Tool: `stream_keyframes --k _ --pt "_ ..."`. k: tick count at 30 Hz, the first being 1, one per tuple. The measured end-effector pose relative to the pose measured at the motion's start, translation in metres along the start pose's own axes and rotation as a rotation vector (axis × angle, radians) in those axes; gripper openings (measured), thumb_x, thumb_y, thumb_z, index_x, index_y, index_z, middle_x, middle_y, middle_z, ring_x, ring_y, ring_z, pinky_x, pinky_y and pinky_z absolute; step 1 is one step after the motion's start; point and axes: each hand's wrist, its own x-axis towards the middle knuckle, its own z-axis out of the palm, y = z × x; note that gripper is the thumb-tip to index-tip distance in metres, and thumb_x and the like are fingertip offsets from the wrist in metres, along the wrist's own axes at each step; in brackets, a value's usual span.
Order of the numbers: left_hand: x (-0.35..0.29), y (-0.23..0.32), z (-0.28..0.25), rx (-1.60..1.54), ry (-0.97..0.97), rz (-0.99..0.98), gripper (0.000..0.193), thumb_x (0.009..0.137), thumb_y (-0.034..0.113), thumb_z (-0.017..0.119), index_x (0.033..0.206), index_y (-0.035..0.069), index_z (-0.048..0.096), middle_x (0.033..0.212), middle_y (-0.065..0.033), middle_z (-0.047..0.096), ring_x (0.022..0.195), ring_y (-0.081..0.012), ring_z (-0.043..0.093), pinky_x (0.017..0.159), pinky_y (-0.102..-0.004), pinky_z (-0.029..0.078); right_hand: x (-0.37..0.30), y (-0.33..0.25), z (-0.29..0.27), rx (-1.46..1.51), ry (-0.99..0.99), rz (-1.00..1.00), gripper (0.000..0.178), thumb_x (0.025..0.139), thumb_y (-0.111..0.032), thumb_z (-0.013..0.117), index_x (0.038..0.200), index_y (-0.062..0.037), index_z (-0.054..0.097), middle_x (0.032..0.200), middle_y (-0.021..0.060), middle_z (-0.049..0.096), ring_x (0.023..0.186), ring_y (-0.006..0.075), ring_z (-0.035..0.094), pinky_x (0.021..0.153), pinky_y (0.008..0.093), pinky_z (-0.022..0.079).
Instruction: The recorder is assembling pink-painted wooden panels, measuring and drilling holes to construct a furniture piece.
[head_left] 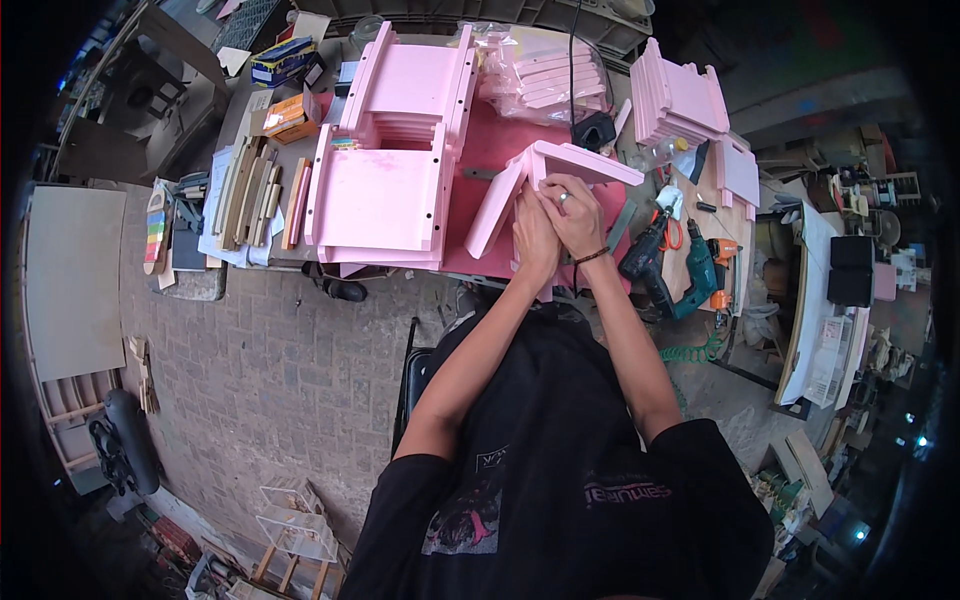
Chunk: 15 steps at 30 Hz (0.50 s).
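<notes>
In front of me, a pink piece made of panels joined at an angle (pixel 497 212) stands on the red work surface (pixel 487 185). My left hand (pixel 537 235) is closed at its inner corner, against the pink panel, with the fingertips partly hidden. Just to its right and touching it, my right hand (pixel 578 215), with a ring and a wrist cord, has its fingers curled together at the same corner. Whatever those fingers pinch is too small or covered to make out.
Stacked pink box-like units (pixel 385 200) stand on the left, and bagged pink parts (pixel 545 80) lie behind. More pink panels (pixel 680 95) are stacked at the far right. A green drill (pixel 697 275) and a black drill (pixel 648 245) lie right of my hands. Wooden strips (pixel 245 195) sit far left.
</notes>
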Motion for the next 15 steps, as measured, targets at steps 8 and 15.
stream_keyframes --k 8,15 --pt "-0.001 0.005 0.003 0.008 -0.027 -0.035 0.049 0.090 0.020 0.051 0.131 -0.003 0.038 0.119 -0.0326 0.050 0.104 -0.0496 0.053 0.083 -0.0548 0.044 -0.013 0.005 -0.027 0.078 -0.266 0.169 0.031 0.091 -0.016 0.056 0.121 -0.0084 0.061 0.124 0.0111 0.052 0.104 0.0278 0.058 0.088 0.0340 0.048" --pt "0.001 -0.020 0.016 0.267 0.221 0.112 0.027 0.083 0.013 0.056 0.103 -0.004 0.053 0.080 -0.0279 0.062 0.079 -0.0453 0.062 0.070 -0.0528 0.047 -0.096 0.060 -0.098 0.415 0.097 0.687 0.047 0.093 -0.019 0.057 0.137 -0.0060 0.044 0.130 0.0102 0.047 0.106 0.0198 0.055 0.079 0.0300 0.052"
